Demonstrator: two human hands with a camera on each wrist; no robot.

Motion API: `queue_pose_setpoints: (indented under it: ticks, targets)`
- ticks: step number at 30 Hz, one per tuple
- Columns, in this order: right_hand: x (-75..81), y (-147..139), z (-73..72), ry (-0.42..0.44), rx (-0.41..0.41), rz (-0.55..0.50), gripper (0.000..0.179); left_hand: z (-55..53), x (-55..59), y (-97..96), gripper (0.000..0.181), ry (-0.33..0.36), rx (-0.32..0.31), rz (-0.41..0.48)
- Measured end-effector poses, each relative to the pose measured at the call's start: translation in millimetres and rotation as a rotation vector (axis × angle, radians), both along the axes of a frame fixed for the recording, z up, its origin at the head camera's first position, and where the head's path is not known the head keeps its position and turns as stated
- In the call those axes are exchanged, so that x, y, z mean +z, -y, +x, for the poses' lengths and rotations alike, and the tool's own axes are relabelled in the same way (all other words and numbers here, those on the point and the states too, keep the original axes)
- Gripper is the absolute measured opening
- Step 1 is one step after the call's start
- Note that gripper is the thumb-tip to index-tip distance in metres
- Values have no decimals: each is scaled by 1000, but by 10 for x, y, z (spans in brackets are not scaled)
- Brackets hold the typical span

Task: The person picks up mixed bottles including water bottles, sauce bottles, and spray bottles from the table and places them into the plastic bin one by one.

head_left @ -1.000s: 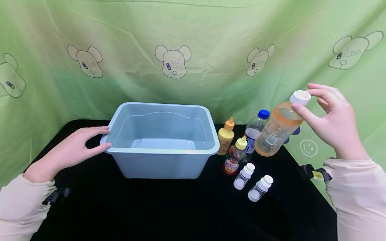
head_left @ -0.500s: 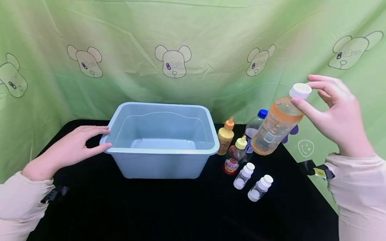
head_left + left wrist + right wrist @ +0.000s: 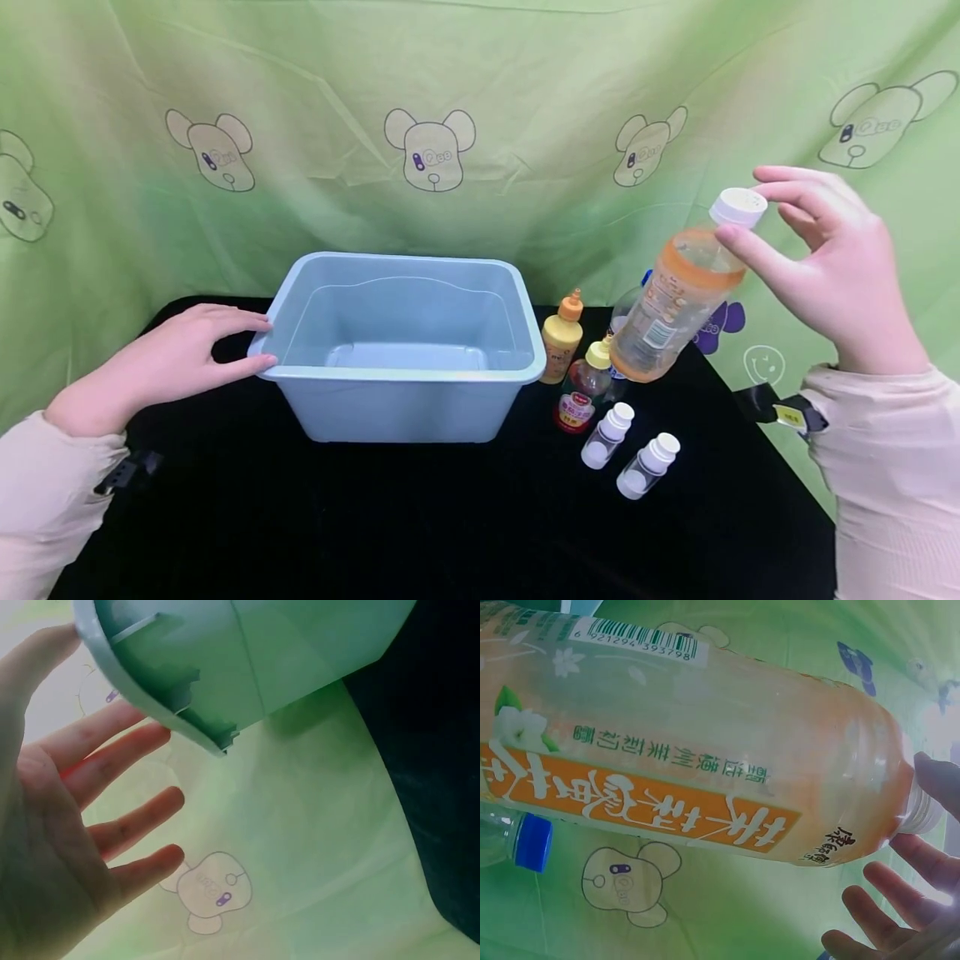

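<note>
With right hand (image 3: 832, 267), pinching the orange-labelled bottle (image 3: 675, 300) by its white cap (image 3: 738, 207), tilted midair right of the blue tub (image 3: 405, 410); with left hand (image 3: 176, 358) spread, touching the tub's rim (image 3: 405, 376). Likely light, thin-walled, slightly slippery; best gripped at the neck (image 3: 919, 810). Lifted higher and farther left than a second ago, hiding much of the blue-capped bottle (image 3: 532, 842).

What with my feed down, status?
Right hand pinches jasmine tea bottle aloft. Left hand touches blue tub. Yellow squeeze bottle between tub and tea bottle.
</note>
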State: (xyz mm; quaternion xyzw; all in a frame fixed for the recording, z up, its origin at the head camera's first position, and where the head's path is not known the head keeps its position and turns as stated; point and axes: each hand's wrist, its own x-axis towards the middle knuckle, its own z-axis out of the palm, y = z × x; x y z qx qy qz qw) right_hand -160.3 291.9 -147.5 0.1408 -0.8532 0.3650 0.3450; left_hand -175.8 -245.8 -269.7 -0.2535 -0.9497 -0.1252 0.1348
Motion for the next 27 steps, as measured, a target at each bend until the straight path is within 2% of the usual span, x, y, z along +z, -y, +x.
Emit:
queue_pose_setpoints:
  ticks: [7,11,16,27]
  targets:
    - [27,64,-7,-8,18,-3,29,-25,79,-4,43,10,-23,-50]
    - [57,112,-10,-16,35,-6,29,-16,101,-11,43,26,-12,-70]
    - [109,186,-23,-20,53,-11,28,-1,122,-16,44,42,0,-75]
    - [181,389,-85,-5,107,-64,30,-18,114,-20,43,33,-28,-57]
